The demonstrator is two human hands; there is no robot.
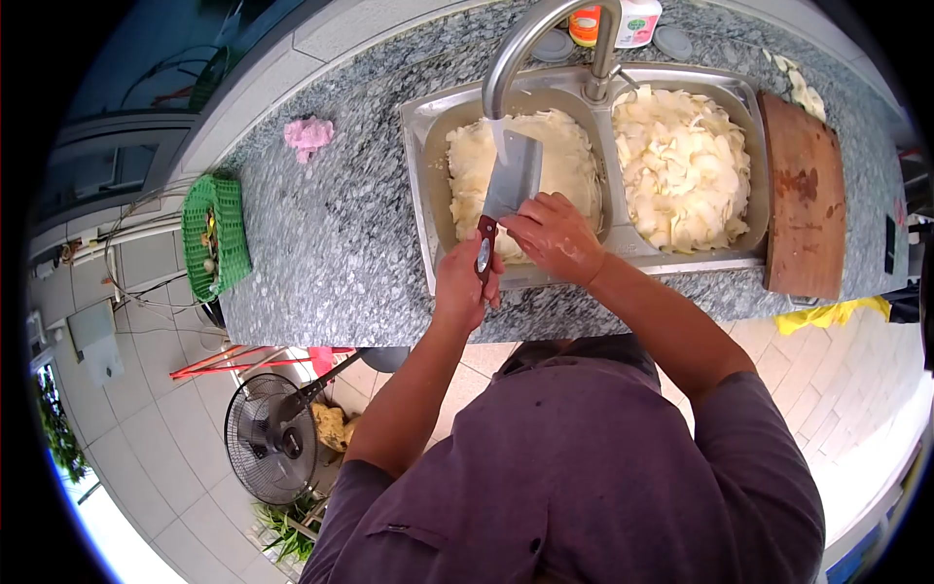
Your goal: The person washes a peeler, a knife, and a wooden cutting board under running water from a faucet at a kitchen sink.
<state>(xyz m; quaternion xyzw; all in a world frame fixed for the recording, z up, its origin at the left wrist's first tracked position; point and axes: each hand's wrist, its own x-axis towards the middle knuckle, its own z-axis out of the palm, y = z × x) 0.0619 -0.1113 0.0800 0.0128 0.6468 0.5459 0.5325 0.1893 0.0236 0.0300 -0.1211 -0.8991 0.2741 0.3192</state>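
Observation:
My left hand [465, 282] is closed around the dark red handle of a cleaver [516, 173], its wide blade pointing up and away over the left sink basin. Curled in at the base of the blade, the fingers of my right hand [556, 236] press against the metal. Water appears to fall from the curved tap [506, 60] onto the blade near its far end. Under the cleaver, the left basin holds pale thin slices [559, 136] that look covered with water. A heap of similar cream-coloured slices [681, 165] fills the right basin.
Right of the sink lies a wooden cutting board [806, 200]. A pink cloth [307, 138] and a green basket [216, 237] are toward the left of the granite counter [331, 234]. Bottles [637, 21] stand behind the tap. On the floor is a fan [272, 438].

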